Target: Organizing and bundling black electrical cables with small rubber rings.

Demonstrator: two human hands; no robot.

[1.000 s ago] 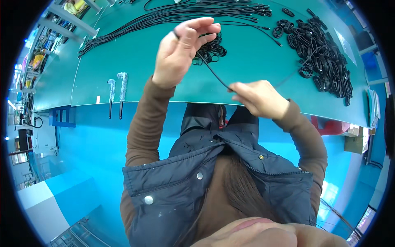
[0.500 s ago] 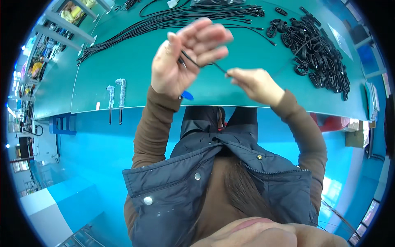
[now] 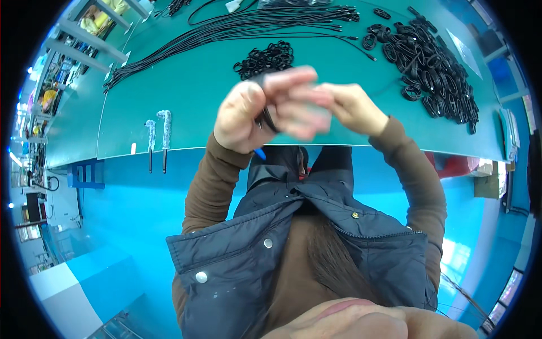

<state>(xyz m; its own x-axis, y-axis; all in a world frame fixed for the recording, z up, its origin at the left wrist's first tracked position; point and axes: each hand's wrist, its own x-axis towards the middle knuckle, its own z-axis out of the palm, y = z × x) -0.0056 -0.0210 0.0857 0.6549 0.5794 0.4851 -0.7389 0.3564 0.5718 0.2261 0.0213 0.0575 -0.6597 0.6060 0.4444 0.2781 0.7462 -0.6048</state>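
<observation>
A black cable lies looped across the palm of my left hand, held there below the thumb. The fingers of that hand are stretched to the right and smeared by motion. My right hand is closed in a pinch close to those fingertips, its own fingertips partly hidden behind them. The cable between the hands cannot be made out clearly. Just beyond my left hand is a heap of small black loops on the green table. A small blue thing shows below my left wrist.
Long black cables lie in a bundle across the back. At the right is a big pile of coiled black cables. Two wrapped, black-tipped tools sit at the front left edge. A red stool stands below the table at right.
My left hand has come down and turned, its fingers swinging right, which uncovers the heap of small loops. My right hand has risen slightly, and the hands are now closer together.
</observation>
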